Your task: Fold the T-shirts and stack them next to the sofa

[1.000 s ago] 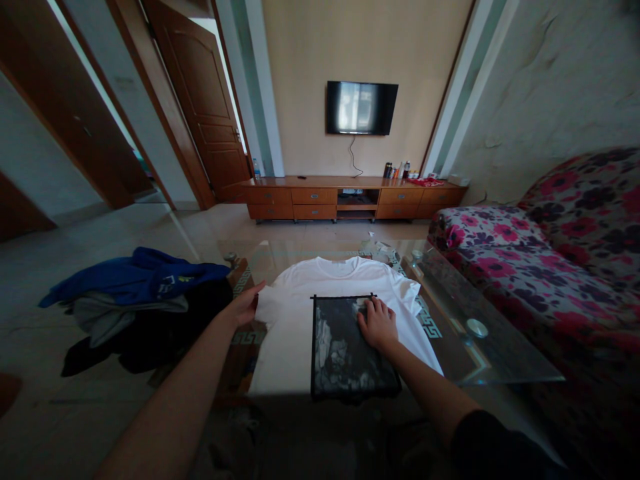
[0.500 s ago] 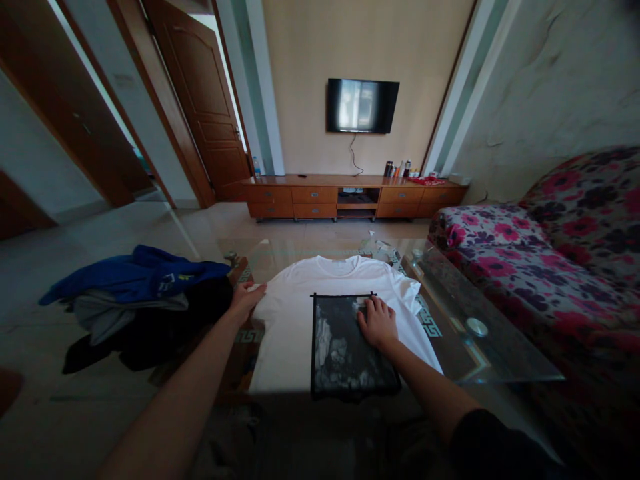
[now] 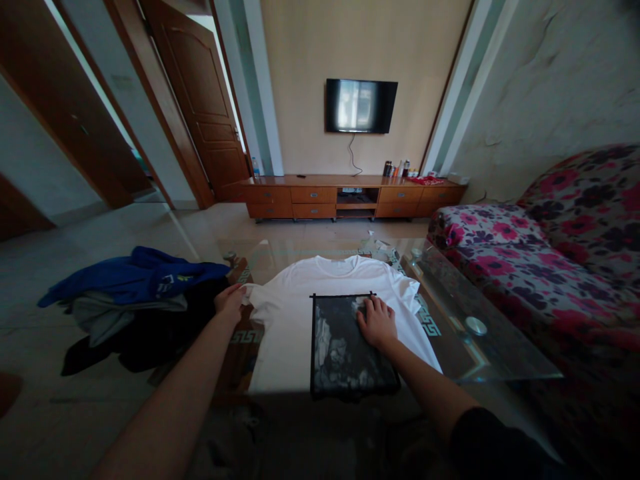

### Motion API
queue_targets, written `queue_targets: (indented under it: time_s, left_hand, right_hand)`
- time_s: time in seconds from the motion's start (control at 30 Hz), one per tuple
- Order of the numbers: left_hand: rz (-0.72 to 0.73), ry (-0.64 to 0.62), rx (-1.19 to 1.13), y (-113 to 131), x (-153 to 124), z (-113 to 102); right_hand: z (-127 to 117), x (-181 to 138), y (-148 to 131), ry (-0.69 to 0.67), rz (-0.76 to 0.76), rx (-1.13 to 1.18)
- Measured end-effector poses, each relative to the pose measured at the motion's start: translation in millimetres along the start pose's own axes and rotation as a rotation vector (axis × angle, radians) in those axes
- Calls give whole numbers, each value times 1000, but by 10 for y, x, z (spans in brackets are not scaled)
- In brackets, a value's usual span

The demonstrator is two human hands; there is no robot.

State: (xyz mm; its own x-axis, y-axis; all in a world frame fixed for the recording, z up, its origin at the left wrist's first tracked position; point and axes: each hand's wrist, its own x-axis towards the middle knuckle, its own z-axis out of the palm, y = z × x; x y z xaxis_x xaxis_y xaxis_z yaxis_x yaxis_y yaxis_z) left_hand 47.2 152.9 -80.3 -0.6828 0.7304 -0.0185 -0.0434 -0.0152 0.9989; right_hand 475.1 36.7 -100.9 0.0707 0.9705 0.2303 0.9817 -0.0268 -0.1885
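A white T-shirt (image 3: pixel 287 333) lies spread on the glass table, its neckline away from me. My left hand (image 3: pixel 231 303) is closed on the edge of the shirt's left sleeve and holds it stretched outward. On the shirt's right half lies a dark rectangular board (image 3: pixel 350 353) with a black edge and pale grey blotches; I cannot tell its exact kind. Resting flat on the board's upper right part is my right hand (image 3: pixel 379 321), fingers spread, pressing rather than gripping.
A glass table (image 3: pixel 500 353) extends right, with a round metal fitting (image 3: pixel 476 325). Left of it sits a heap of blue, grey and black clothes (image 3: pixel 145 287). A flowered sofa (image 3: pixel 530 253) stands at the right. Beyond are a low wooden cabinet (image 3: pixel 315 195) and a wall television (image 3: pixel 361 107).
My left hand has moved outward to the left, drawing the shirt's left sleeve out with it. The right hand and the board have stayed in place.
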Motion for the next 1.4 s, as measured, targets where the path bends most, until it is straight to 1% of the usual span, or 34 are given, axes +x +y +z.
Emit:
queue_targets:
  time_s: [0.1, 0.13, 0.17, 0.23, 0.33, 0.4, 0.5, 0.57, 0.6, 0.63, 0.67, 0.7, 0.73, 0.8, 0.83, 0.87, 0.93, 0.97, 1.03, 1.1, 1.17, 1.3, 1.4]
  left_hand:
    - [81, 22, -17, 42, 44, -32]
    - [81, 24, -1, 56, 48, -32]
    - [60, 19, 26, 67, 44, -30]
    - [-35, -28, 102, 73, 11, -28]
    - [-137, -185, 193, 47, -68, -57]
    - [-160, -253, 264, 30, -109, -94]
    - [-130, -239, 356, 71, -142, -115]
    - [-39, -189, 422, 164, -193, -69]
    - [55, -170, 480, 226, -244, -24]
    - [178, -161, 556, 293, -320, 33]
    - [338, -179, 655, 358, -420, 98]
    - [497, -230, 738, 414, -544, 167]
    - [626, -314, 812, 457, -686, 235]
    - [787, -550, 962, 490, -996, 357]
    - [825, -670, 1024, 480, -1148, 405]
    - [850, -764, 1068, 455, -1285, 444]
    - [898, -911, 1091, 383, -1486, 496]
    - [926, -956, 1072, 343, -1542, 510]
    - [975, -978, 1018, 266, -1560, 513]
    - [996, -927, 997, 185, -1485, 481]
    - [986, -895, 1039, 85, -1376, 410]
    - [953, -986, 1137, -173, -1260, 223]
    - [924, -1001, 1119, -328, -1257, 186]
  right_hand:
    - [-12, -5, -1, 2, -3, 1]
    - [-19, -7, -3, 1, -3, 0]
    - [-26, -9, -6, -2, -2, -1]
    - [-37, -12, -12, -7, 1, -2]
    - [-42, -12, -18, -16, 6, -2]
    - [-40, -11, -19, -15, 10, -3]
    - [-38, -10, -19, -13, 14, -9]
    - [-40, -10, -21, -14, 10, -10]
    - [-42, -11, -23, -15, 9, -9]
    - [-43, -11, -25, -16, 9, -8]
    - [-44, -10, -26, -18, 10, -7]
    - [-44, -10, -27, -19, 12, -6]
    - [-43, -10, -28, -20, 14, -6]
    - [-42, -10, -26, -21, 16, -3]
    - [-42, -12, -24, -20, 16, -1]
    - [-45, -13, -22, -19, 14, 0]
    - [-55, -19, -19, -17, 8, 2]
    - [-63, -22, -18, -17, 7, 4]
    - [-81, -27, -20, -23, 7, 6]
    - [-93, -30, -24, -34, 12, 7]
    - [-95, -30, -27, -39, 18, 6]
    - [-77, -32, -20, -23, 16, 8]
    - [-68, -36, -13, -17, 4, 10]
